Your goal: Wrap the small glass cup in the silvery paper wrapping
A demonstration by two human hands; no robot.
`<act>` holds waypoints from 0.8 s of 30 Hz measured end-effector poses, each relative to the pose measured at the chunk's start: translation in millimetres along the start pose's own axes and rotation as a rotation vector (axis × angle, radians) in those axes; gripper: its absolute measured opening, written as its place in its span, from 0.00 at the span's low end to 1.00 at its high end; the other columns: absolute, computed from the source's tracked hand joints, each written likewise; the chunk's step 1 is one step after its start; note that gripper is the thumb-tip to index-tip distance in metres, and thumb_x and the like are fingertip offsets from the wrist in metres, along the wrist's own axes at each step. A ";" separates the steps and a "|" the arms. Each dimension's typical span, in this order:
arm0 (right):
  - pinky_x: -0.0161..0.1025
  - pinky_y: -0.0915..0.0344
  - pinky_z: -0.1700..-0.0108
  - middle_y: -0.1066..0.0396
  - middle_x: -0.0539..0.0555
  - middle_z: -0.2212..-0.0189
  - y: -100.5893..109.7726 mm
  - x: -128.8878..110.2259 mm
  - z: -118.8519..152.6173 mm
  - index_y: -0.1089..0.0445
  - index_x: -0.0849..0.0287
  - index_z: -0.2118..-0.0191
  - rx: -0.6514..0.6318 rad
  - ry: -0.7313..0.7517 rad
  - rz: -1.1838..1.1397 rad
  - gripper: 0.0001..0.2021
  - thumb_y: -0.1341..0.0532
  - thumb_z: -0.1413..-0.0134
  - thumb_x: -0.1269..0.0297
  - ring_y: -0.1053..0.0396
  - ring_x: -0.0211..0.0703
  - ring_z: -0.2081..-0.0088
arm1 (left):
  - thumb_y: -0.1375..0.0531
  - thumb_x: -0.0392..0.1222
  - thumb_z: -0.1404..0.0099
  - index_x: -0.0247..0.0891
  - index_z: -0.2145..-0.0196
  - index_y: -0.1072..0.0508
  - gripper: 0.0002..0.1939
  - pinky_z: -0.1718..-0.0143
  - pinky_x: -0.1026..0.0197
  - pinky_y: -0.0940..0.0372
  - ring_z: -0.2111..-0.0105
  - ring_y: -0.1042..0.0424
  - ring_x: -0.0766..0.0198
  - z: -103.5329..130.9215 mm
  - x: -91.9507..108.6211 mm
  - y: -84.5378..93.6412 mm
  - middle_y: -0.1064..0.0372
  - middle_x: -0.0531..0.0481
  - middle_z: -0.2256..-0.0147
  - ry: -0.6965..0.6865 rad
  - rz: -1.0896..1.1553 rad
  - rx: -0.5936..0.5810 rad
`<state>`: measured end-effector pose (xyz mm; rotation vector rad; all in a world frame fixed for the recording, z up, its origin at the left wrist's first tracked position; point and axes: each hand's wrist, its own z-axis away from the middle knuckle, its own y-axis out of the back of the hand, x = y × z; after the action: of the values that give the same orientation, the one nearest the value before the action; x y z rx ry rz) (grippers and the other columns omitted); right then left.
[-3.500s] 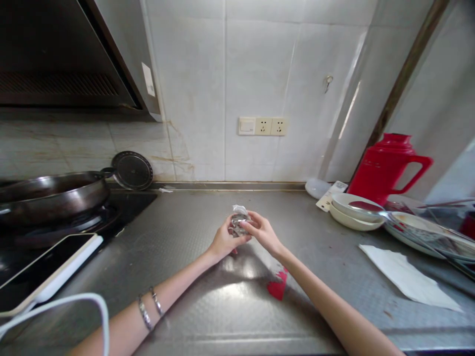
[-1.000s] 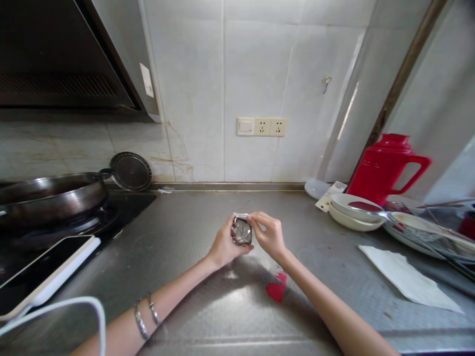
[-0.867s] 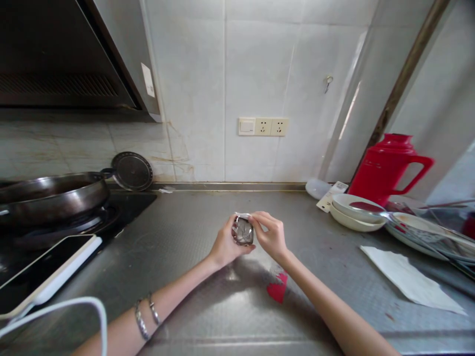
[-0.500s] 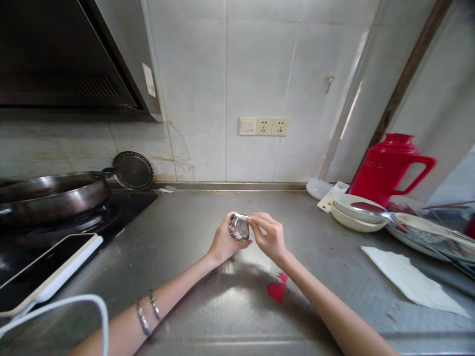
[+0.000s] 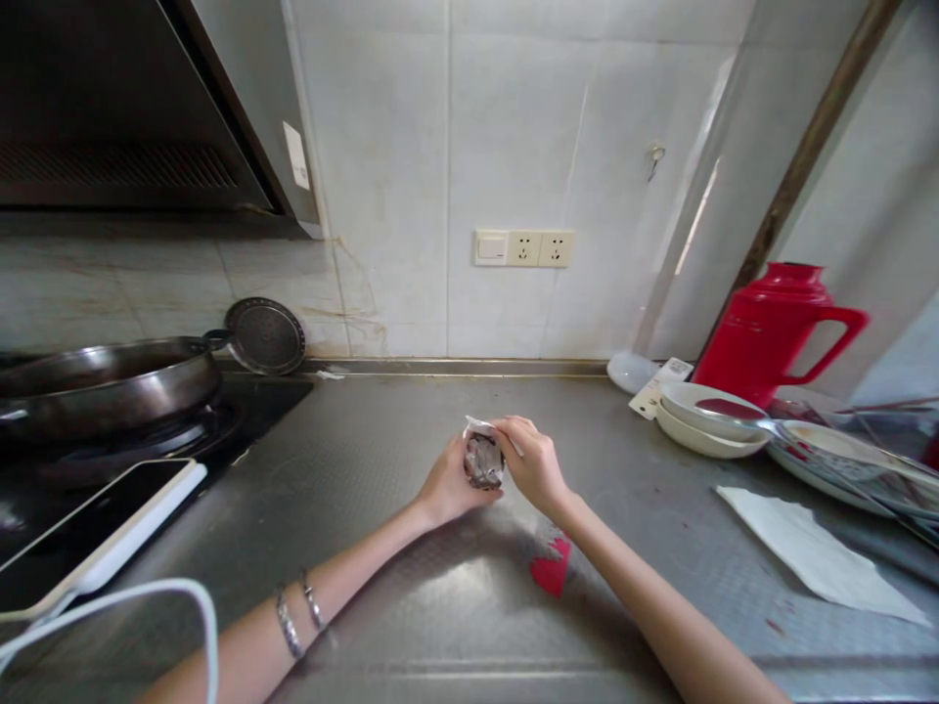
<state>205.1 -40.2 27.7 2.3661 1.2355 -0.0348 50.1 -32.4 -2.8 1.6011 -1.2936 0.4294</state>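
My left hand (image 5: 449, 486) is closed around a small round glass-like cup (image 5: 484, 462), its dark, shiny, mottled face turned toward me. What the cup is made of and what it contains I cannot make out. My right hand (image 5: 534, 463) touches the cup's upper right edge, its fingers bent and pinching a white tissue-like scrap (image 5: 478, 423) that sticks up along the rim. Both hands are held above the steel countertop (image 5: 367, 606). Below them on the counter lies a torn red piece (image 5: 552, 567), near my right forearm.
On the left are a stove with a steel pan (image 5: 110, 391), a phone (image 5: 95, 538) and a white cable (image 5: 209, 626). At right stand a red thermos jug (image 5: 767, 332), stacked white bowls (image 5: 708, 435) and a plate with cutlery. A white paper sheet (image 5: 818, 557) lies in front of them.
The cup has turned a little and shifted slightly right and down. My right fingers have curled further over its edge, and the white scrap now sticks up at the rim.
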 end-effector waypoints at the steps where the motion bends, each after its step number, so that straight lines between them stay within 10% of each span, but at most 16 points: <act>1: 0.45 0.32 0.52 0.23 0.53 0.68 -1.1 1.0 1.1 0.28 0.55 0.60 -0.032 0.015 -0.001 0.11 0.48 0.37 0.69 0.27 0.41 0.67 | 0.29 0.41 0.60 0.37 0.52 0.37 0.37 0.64 0.59 0.36 0.67 0.31 0.61 0.8 -0.5 -0.7 0.32 0.49 0.62 0.013 -0.009 -0.012; 16: 0.48 0.35 0.48 0.23 0.53 0.65 1.1 -7.9 2.1 0.30 0.56 0.59 -0.146 0.158 -0.014 0.11 0.49 0.37 0.73 0.27 0.40 0.64 | 0.31 0.39 0.57 0.39 0.55 0.32 0.29 0.57 0.58 0.33 0.60 0.29 0.57 -3.3 10.4 3.1 0.30 0.47 0.56 -0.058 -0.030 -0.031; 24: 0.40 0.28 0.58 0.23 0.54 0.69 3.8 -2.7 -2.2 0.27 0.55 0.63 0.096 -0.066 -0.012 0.09 0.45 0.39 0.69 0.25 0.43 0.65 | 0.29 0.40 0.59 0.40 0.51 0.36 0.36 0.63 0.58 0.32 0.64 0.28 0.60 -0.2 5.7 0.2 0.29 0.52 0.63 0.102 0.119 -0.025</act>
<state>206.0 -43.2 31.7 2.4187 1.2422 -0.1780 52.1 -35.2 1.7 1.4676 -1.3154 0.5587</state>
